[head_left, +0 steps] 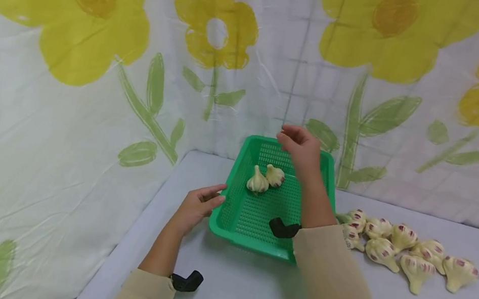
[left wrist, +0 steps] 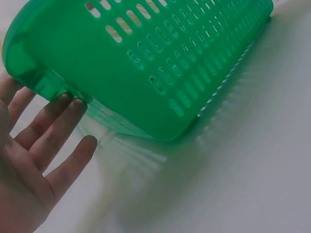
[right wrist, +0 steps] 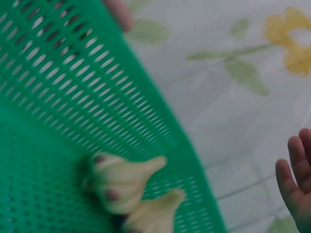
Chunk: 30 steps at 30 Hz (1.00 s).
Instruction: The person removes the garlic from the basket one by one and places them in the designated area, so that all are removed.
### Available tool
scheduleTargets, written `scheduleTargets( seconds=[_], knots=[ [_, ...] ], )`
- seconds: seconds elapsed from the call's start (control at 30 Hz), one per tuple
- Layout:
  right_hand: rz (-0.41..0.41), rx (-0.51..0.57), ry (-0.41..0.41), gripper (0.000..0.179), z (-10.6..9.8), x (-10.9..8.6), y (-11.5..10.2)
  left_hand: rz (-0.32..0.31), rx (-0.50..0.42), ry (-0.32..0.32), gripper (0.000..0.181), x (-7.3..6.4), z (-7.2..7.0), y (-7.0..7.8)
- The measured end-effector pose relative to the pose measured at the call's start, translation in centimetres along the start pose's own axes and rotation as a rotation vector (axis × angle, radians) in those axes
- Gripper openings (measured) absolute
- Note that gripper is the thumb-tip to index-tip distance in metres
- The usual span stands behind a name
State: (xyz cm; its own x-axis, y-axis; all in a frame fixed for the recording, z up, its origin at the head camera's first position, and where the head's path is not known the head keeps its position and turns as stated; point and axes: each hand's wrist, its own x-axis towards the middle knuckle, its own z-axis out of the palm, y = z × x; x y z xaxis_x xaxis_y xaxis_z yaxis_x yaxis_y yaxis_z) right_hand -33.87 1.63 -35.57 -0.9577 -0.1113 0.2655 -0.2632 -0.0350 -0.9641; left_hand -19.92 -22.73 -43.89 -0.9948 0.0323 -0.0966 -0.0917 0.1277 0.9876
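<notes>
A green plastic basket [head_left: 249, 244] with slotted walls stands on the white table, with two garlic bulbs [head_left: 258, 182] lying inside toward its left wall. Against the basket's left rim is my left hand [head_left: 197, 208]; its fingers are fairly straight, and fingertips [left wrist: 77, 106] touch the basket's outside near the rim in the left wrist view. Over the far right part of the basket hovers my right hand [head_left: 301, 152], fingers loosely bent and nothing between them. The right wrist view shows that hand [right wrist: 299, 191] at the right edge, apart from the garlic.
Several more garlic bulbs [head_left: 383, 251] lie in a loose group on the table [head_left: 247, 293] to the right of the basket. A white cloth with painted yellow flowers [head_left: 257, 90] hangs close behind the basket and along the left side.
</notes>
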Motion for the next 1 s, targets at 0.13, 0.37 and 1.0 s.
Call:
scheduleTargets(
  seconds=[0.13, 0.37, 1.0],
  knots=[
    [0.158, -0.096, -0.130, 0.033, 0.4, 0.2, 2.2, -0.005, 0.012, -0.001, 0.045, 0.0, -0.1, 0.2],
    [0.382, -0.196, -0.300, 0.048, 0.7, 0.3, 5.2, 0.009, 0.004, 0.013, 0.044, 0.1, -0.2, 0.2],
    [0.341, -0.590, -0.544, 0.052, 0.1, 0.0, 9.2, 0.019, -0.042, 0.026, 0.041, 0.5, 0.4, -0.2]
  ],
)
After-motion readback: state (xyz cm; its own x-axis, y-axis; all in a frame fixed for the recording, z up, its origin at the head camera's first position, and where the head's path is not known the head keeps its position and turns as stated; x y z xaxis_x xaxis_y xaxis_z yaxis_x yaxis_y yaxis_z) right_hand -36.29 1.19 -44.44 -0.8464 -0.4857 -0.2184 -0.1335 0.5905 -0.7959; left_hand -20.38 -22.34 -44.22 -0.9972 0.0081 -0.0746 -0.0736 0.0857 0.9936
